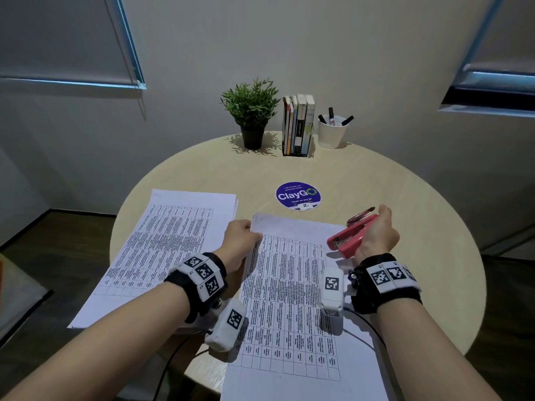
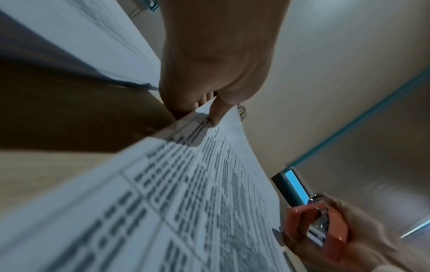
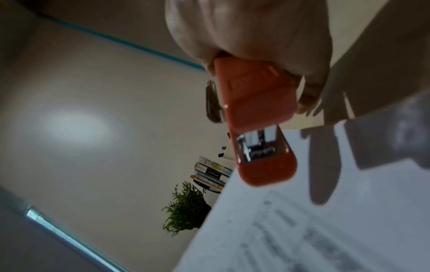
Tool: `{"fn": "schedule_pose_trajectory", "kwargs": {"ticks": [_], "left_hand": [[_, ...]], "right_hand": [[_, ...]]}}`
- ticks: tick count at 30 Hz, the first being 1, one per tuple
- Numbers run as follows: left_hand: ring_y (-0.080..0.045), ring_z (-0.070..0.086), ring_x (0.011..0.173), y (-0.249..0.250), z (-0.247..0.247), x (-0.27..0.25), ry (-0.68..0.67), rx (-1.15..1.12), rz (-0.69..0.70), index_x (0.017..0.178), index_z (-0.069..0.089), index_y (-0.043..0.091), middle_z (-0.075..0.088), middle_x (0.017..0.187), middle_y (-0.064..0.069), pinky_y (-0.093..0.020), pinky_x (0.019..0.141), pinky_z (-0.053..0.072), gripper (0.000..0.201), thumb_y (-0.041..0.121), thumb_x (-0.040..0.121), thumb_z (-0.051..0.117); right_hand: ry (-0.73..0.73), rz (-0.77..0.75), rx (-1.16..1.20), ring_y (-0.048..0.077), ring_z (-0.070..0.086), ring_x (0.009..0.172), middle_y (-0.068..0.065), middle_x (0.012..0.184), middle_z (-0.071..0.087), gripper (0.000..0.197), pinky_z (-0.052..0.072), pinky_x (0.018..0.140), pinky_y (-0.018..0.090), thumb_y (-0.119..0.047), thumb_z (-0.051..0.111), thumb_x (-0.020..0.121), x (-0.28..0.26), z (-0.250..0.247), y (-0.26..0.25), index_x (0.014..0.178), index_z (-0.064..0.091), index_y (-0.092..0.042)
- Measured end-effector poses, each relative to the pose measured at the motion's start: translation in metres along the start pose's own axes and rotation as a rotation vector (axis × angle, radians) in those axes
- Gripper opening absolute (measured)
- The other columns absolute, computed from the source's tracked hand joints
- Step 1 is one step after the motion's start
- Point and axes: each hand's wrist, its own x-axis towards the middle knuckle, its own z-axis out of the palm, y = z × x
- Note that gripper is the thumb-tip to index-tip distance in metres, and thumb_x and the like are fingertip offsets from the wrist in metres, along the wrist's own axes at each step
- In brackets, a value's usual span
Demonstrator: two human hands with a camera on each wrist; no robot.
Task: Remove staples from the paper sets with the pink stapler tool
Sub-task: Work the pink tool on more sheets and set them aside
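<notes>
A printed paper set (image 1: 292, 299) lies in front of me on the round table. My left hand (image 1: 241, 241) pinches its upper left edge, thumb on top and fingers underneath (image 2: 215, 112). A second paper set (image 1: 170, 247) lies to the left, flat on the table. My right hand (image 1: 376, 235) grips the pink stapler tool (image 1: 350, 237) over the near set's upper right corner, its metal mouth pointing towards me (image 3: 258, 145). The stapler tool (image 2: 318, 228) also shows at the lower right of the left wrist view. No staple is visible.
At the back of the table (image 1: 419, 227) stand a potted plant (image 1: 252, 111), a row of books (image 1: 298, 125) and a white cup of markers (image 1: 333, 131). A round blue sticker (image 1: 298, 195) lies mid-table. Cables trail off the near edge.
</notes>
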Motion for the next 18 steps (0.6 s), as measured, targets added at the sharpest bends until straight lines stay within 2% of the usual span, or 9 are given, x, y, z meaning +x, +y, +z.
{"fn": "schedule_pose_trajectory", "kwargs": {"ticks": [2,3,5,6,9,11,14,16,18], "left_hand": [[-0.019,0.052,0.057,0.002,-0.001,0.000,0.029,-0.065,0.021,0.085,0.062,0.001,0.057,0.073,-0.013,-0.021,0.051,0.038,0.013,-0.009,0.084,0.053],[-0.014,0.054,0.051,0.004,-0.002,0.000,0.043,-0.098,0.032,0.083,0.060,0.002,0.056,0.069,-0.009,-0.017,0.047,0.038,0.014,-0.009,0.085,0.051],[-0.004,0.055,0.043,0.011,-0.003,0.000,0.052,-0.166,0.044,0.089,0.060,-0.001,0.056,0.066,-0.006,-0.014,0.040,0.039,0.013,-0.009,0.087,0.051],[-0.006,0.057,0.047,0.013,-0.003,0.002,0.048,-0.207,0.042,0.095,0.060,-0.003,0.058,0.069,-0.008,-0.015,0.042,0.042,0.013,-0.008,0.087,0.051],[-0.024,0.063,0.070,0.021,-0.004,0.006,0.004,-0.366,0.012,0.105,0.060,-0.003,0.065,0.083,-0.015,-0.025,0.058,0.052,0.017,-0.004,0.089,0.056],[-0.023,0.067,0.073,0.025,-0.006,0.004,-0.112,-0.460,-0.063,0.110,0.060,-0.001,0.069,0.089,-0.015,-0.026,0.059,0.055,0.020,0.001,0.090,0.059],[-0.017,0.065,0.068,0.029,-0.008,-0.008,-0.323,-0.269,-0.117,0.110,0.061,0.002,0.069,0.086,-0.009,-0.025,0.059,0.052,0.020,0.008,0.091,0.061],[-0.020,0.063,0.072,0.037,-0.010,-0.010,-0.349,-0.165,-0.054,0.105,0.063,0.003,0.067,0.089,-0.012,-0.030,0.066,0.051,0.015,0.008,0.092,0.059],[-0.022,0.061,0.073,0.063,-0.014,-0.010,-0.315,-0.125,0.075,0.094,0.062,0.005,0.062,0.085,-0.012,-0.034,0.068,0.052,0.007,0.010,0.093,0.057]], "right_hand": [[-0.068,0.008,-0.078,0.027,0.059,0.057,0.013,0.072,0.062,0.040,0.053,0.058,0.035,-0.047,0.057,0.087,0.000,-0.003,-0.003,0.074,0.054,-0.010],[-0.117,0.019,-0.118,0.028,0.059,0.057,0.013,0.070,0.062,0.041,0.053,0.062,0.040,-0.048,0.058,0.086,0.001,-0.004,-0.004,0.075,0.055,-0.009],[-0.227,0.032,-0.188,0.026,0.057,0.054,0.013,0.066,0.060,0.040,0.050,0.064,0.037,-0.047,0.059,0.085,0.003,-0.006,-0.003,0.074,0.057,-0.009],[-0.279,0.042,-0.215,0.025,0.056,0.052,0.012,0.065,0.059,0.037,0.049,0.064,0.035,-0.046,0.061,0.084,0.005,-0.006,-0.002,0.074,0.058,-0.010],[-0.392,0.067,-0.273,0.024,0.055,0.048,0.010,0.061,0.058,0.034,0.048,0.061,0.032,-0.045,0.064,0.077,0.005,-0.004,0.002,0.073,0.060,-0.012],[-0.388,0.050,-0.299,0.025,0.055,0.050,0.011,0.063,0.058,0.033,0.049,0.062,0.034,-0.045,0.066,0.069,0.003,-0.003,0.004,0.073,0.061,-0.012],[-0.383,0.021,-0.303,0.027,0.058,0.058,0.014,0.071,0.059,0.032,0.051,0.066,0.039,-0.042,0.066,0.069,-0.002,-0.003,0.003,0.079,0.063,-0.012],[-0.388,-0.028,-0.304,0.027,0.058,0.055,0.012,0.069,0.059,0.029,0.052,0.065,0.036,-0.040,0.065,0.078,-0.009,0.000,-0.007,0.076,0.061,-0.011],[-0.398,-0.150,-0.264,0.024,0.058,0.050,0.007,0.059,0.058,0.031,0.054,0.060,0.035,-0.035,0.062,0.088,-0.022,0.008,-0.030,0.071,0.058,-0.010]]}}
